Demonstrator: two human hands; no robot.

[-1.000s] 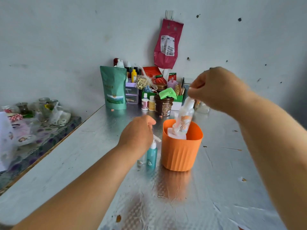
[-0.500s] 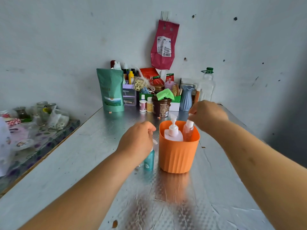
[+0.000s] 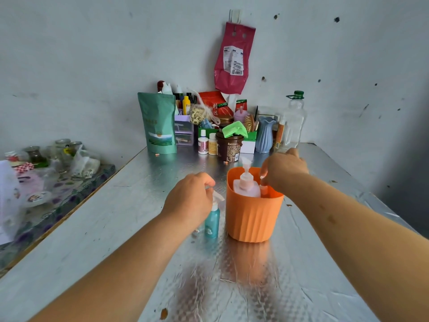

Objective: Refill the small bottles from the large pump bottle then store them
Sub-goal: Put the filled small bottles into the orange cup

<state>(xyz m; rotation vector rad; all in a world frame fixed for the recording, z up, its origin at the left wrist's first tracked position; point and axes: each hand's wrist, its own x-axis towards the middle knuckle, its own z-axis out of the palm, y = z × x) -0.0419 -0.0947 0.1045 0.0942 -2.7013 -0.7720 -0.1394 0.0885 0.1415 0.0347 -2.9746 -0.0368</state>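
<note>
An orange ribbed cup [image 3: 251, 217] stands mid-table. Inside it stands the large pump bottle [image 3: 246, 185], pale pink with a white pump. Beside that bottle, at the cup's right, sits a small orange-tinted bottle [image 3: 264, 190]. My right hand [image 3: 283, 169] is over the cup's right rim, fingertips pinching that small bottle's top. Just left of the cup stands a small teal spray bottle [image 3: 212, 220] on the table. My left hand [image 3: 189, 198] curls round its white spray head from above.
Clutter lines the wall behind: a green pouch [image 3: 157, 124], a brown tub [image 3: 229, 147] with a green cloth, small white bottles [image 3: 203, 142], a blue vase [image 3: 265, 134], a clear plastic bottle [image 3: 292, 123]. A side table with jars [image 3: 62, 149] lies left. The foil-covered table [image 3: 232, 287] stretches toward me.
My right hand has lowered the small orange-tinted bottle from above the cup down into it beside the pump bottle. My left hand has stayed on the teal bottle.
</note>
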